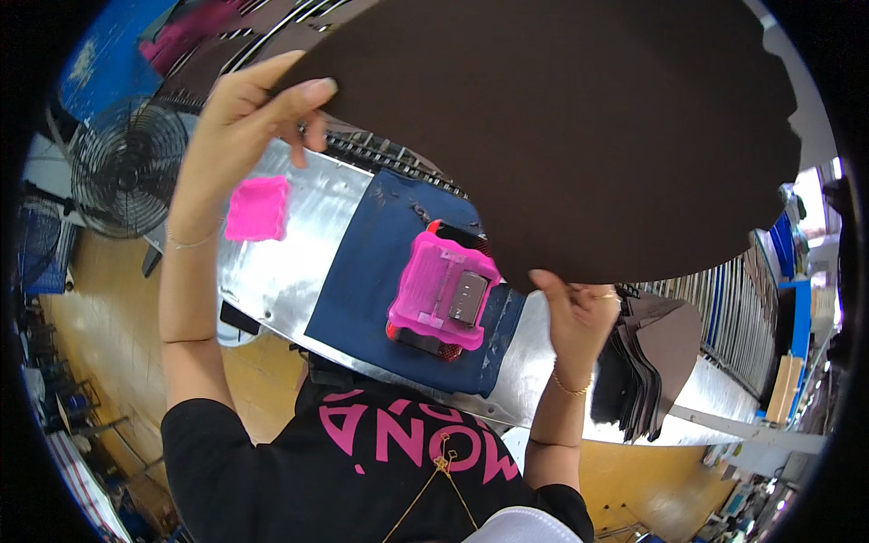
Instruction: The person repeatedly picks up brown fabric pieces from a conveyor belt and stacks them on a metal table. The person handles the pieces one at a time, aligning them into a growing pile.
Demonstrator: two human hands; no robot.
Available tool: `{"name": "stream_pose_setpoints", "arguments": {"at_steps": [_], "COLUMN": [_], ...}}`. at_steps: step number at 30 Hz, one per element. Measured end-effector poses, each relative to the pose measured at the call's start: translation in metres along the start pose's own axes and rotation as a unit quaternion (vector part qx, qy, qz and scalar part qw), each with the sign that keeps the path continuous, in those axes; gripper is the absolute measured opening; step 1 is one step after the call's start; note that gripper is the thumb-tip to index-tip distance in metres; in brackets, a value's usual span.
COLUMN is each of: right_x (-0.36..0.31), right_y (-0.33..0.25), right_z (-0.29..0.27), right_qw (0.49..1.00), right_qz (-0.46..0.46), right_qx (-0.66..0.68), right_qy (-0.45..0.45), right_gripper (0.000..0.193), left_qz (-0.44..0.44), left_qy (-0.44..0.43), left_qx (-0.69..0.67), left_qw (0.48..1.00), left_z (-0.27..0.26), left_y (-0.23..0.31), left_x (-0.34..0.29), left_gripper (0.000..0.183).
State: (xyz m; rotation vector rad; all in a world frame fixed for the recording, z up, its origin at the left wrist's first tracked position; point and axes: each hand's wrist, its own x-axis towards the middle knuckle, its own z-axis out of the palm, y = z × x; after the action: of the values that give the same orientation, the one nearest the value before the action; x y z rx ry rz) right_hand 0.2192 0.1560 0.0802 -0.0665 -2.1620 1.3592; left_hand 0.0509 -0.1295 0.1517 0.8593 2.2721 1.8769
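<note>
in the head view, the brown sheet [588, 145] is held up over the metal table [312, 222], its left edge pinched by the loosely curled left hand [253, 113], its near edge by the right hand [579, 317], fingers partly hidden. creases are best avoided by light, even pinching.

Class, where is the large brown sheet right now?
In the head view, the brown sheet spans the upper centre and right, held at its left end by the left hand and lower edge by the right hand.
</note>
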Motion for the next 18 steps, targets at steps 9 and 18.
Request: {"name": "stream_pose_setpoints", "arguments": {"at_steps": [9, 18], "right_x": [-0.012, -0.059], "right_y": [0.007, 0.042], "right_z": [0.019, -0.05], "right_qw": [0.971, 0.962], "right_qz": [-0.119, -0.069], "right_qx": [-0.149, -0.225], "right_qy": [-0.142, -0.139], "right_gripper": [0.01, 0.024], "left_qz": [-0.048, -0.049], "left_qy": [0.037, -0.151], "left_qx": [0.061, 0.15], "left_qw": [0.996, 0.976], "left_z": [-0.022, 0.044], "left_y": [-0.012, -0.052], "left_x": [-0.058, -0.055], "left_gripper": [0.011, 0.011]}}
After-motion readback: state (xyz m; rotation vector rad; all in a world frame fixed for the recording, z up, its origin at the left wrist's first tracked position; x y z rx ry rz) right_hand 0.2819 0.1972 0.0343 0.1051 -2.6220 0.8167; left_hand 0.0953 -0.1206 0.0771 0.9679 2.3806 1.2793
